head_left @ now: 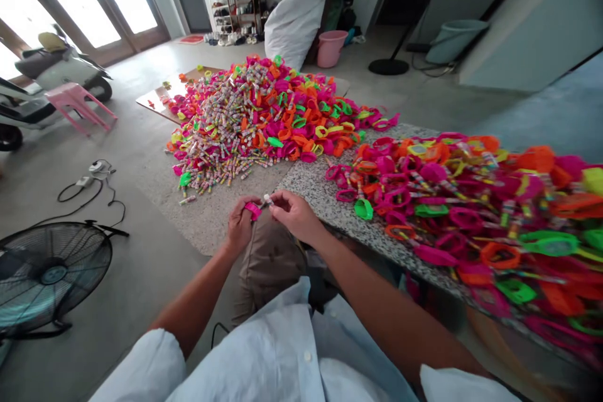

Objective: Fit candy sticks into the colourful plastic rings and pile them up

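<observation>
My left hand is closed on a pink plastic toy watch, its fingers wrapped round the band. My right hand pinches a small tube with a white end close beside the pink piece. Whether the two pieces touch is too small to tell. Both hands are above my knee, at the near edge of the speckled stone table. Beyond them lies a big heap of small printed tubes mixed with bright plastic toy watches.
On the right, a second pile of coloured toy watches with tubes covers the table. A floor fan and a cable are at left, near a pink stool and a scooter. A white sack and pink bucket stand behind.
</observation>
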Demonstrator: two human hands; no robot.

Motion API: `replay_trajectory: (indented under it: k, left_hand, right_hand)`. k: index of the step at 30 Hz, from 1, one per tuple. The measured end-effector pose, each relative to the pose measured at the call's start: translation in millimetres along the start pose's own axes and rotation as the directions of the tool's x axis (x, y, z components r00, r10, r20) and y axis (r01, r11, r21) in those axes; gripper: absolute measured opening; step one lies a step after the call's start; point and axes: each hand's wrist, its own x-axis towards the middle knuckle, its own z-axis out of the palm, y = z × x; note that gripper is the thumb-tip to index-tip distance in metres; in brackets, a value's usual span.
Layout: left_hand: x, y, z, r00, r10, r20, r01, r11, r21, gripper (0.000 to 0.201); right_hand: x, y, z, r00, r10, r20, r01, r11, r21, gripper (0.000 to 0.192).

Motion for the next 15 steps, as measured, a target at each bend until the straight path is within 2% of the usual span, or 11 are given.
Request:
replay_trajectory:
  k: [3, 6, 8, 12, 15]
  left_hand:
    - [-1.4, 11.4, 12.5, 1.000, -0.002, -0.018, 0.001, 1.000, -0.019, 0.028]
    - [-1.4, 24.5, 21.9, 0.997, 0.068, -0.030, -0.068, 0.998, -0.003, 0.026]
    - [-1.5, 32.0, 25.0, 0.993, 0.109, -0.038, -0.108, 0.994, 0.023, 0.023]
    - [-2.8, 39.5, 26.9, 0.994, 0.113, -0.006, -0.113, 0.993, 0.036, 0.021]
    - [-3.2, 39.2, 27.7, 0.991, 0.135, 0.019, -0.136, 0.986, 0.091, 0.018]
  right_hand:
    - [-26.0, -8.8, -0.1, 0.999, -0.009, -0.040, 0.008, 1.000, -0.025, 0.025]
    - [-40.4, -15.3, -2.6, 0.998, -0.017, -0.065, 0.012, 0.997, -0.081, 0.025]
    - [-47.2, -19.0, -5.8, 0.995, -0.030, -0.091, 0.019, 0.993, -0.119, 0.026]
    - [-57.9, -23.6, -12.5, 0.987, -0.058, -0.152, 0.026, 0.978, -0.207, 0.030]
    - [-62.5, -23.9, -15.4, 0.982, -0.025, -0.187, -0.005, 0.987, -0.158, 0.033]
